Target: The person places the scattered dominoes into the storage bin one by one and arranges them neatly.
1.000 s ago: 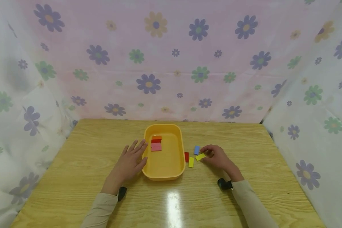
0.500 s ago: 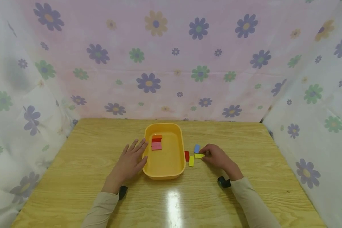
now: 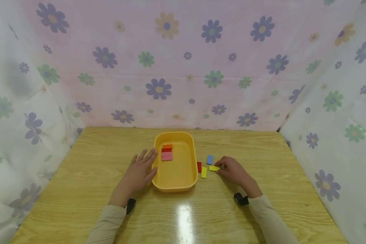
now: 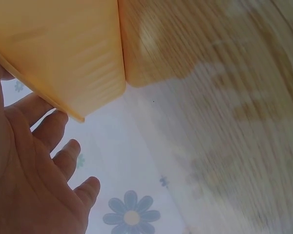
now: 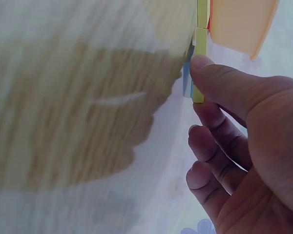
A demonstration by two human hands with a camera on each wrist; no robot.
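A yellow plastic tub (image 3: 179,174) stands on the wooden table. Inside, near its far left, lie an orange tile (image 3: 167,146), a red tile (image 3: 166,150) and pink tiles (image 3: 167,156) in a row. My left hand (image 3: 137,175) rests with spread fingers against the tub's left rim; its fingertips touch the edge in the left wrist view. My right hand (image 3: 233,171) pinches a yellow tile (image 3: 213,168) between thumb and index finger at table level. Beside it lie a second yellow tile (image 3: 204,172), a blue tile (image 3: 210,159) and a partly hidden red tile (image 3: 199,167) against the tub.
The wooden table (image 3: 109,142) runs back to a flowered curtain (image 3: 183,67), which also hangs at both sides. A small black device (image 3: 241,199) is at the right wrist, another black device (image 3: 131,206) at the left.
The yellow tile in my right hand has turned from slanted to nearly level. It shifted slightly left, then slightly back right. The left hand and the tub have stayed in place.
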